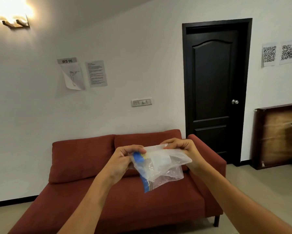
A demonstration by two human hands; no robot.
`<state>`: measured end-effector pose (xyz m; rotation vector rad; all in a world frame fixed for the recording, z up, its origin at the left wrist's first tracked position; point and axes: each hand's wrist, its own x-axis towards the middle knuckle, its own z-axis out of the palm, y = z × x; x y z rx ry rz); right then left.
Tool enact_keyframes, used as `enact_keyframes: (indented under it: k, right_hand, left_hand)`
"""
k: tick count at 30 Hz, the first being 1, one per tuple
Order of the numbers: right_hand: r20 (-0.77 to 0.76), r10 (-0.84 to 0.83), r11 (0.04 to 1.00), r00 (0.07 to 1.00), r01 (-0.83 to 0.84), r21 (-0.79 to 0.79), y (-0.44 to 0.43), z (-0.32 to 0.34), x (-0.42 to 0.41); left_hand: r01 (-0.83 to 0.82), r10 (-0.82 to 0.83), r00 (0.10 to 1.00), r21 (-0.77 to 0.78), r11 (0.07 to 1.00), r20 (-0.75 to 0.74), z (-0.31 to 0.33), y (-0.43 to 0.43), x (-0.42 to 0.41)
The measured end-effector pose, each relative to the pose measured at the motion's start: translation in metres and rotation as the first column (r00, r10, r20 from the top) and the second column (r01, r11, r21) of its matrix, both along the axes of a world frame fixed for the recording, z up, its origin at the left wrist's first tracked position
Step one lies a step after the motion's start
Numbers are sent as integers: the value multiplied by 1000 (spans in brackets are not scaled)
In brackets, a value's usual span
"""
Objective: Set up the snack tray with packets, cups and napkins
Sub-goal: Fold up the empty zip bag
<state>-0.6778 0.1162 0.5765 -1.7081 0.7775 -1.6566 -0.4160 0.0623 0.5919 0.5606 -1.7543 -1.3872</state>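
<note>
I hold a clear plastic bag (pixel 160 168) in the air in front of me, above the red sofa. My left hand (pixel 123 159) pinches its top left corner, where a blue and yellow part shows through the plastic. My right hand (pixel 182 149) pinches the top right edge. Pale, translucent contents lie inside the bag; what they are I cannot make out. No tray is in view.
A red sofa (pixel 94 166) stands against the white wall below my arms. A dark closed door (pixel 214 92) is at the right, with a wooden cabinet (pixel 277 135) beyond it. Beige floor runs to the right of the sofa.
</note>
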Motion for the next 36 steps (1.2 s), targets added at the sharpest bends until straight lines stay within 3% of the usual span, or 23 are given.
enact_keyframes:
  k: [5,8,10,12,13,16,19,22,24,26,28,31,34,36]
  right_hand:
    - [4,-25,998,1000,25,-62,-2,-1,-2]
    - [-26,11,998,1000,-9,62,-4,-3,-8]
    - [149,175,938,973,-211,276,-1,0,-17]
    - [388,308,790,868,-461,404,4,4,-22]
    - [363,319,761,876,-464,452,7,6,-22]
    - [0,269,790,963,-221,572,8,5,-14]
    - [-108,101,877,989,-37,479,10,7,-8]
    - [-179,-28,938,984,88,336,10,12,-13]
    - [-253,-60,950,966,133,282,8,16,-17]
    - [-363,-68,954,929,167,248,6,22,-16]
    - [-466,-58,962,883,173,209,4,31,-8]
    - [-452,-30,978,891,120,171,-2,41,6]
    - [-376,-156,970,914,213,116,-7,44,9]
    - [-215,-290,925,932,331,187,-6,37,7]
  left_hand:
    - [13,-9,999,-109,994,39,4,0,-2]
    - [-118,130,991,-227,967,37,8,0,-7]
    - [-195,212,977,-291,937,27,10,0,-10]
    - [-241,271,962,-365,899,32,11,-1,-12]
    - [-257,294,955,-401,879,32,10,-1,-13]
    - [-313,334,942,-431,846,-28,8,0,-17]
    - [-295,294,954,-361,885,-59,5,0,-18]
    - [-10,24,996,-163,987,88,7,-1,-1]
    - [170,-175,976,44,984,129,13,-4,15]
    - [135,-142,957,45,990,253,22,-5,21]
    - [37,40,872,-147,988,488,33,2,9]
    - [48,198,740,-344,938,643,38,9,-16]
    - [-51,177,834,-247,968,522,28,9,-22]
    - [-152,211,904,-182,972,373,16,7,-22]
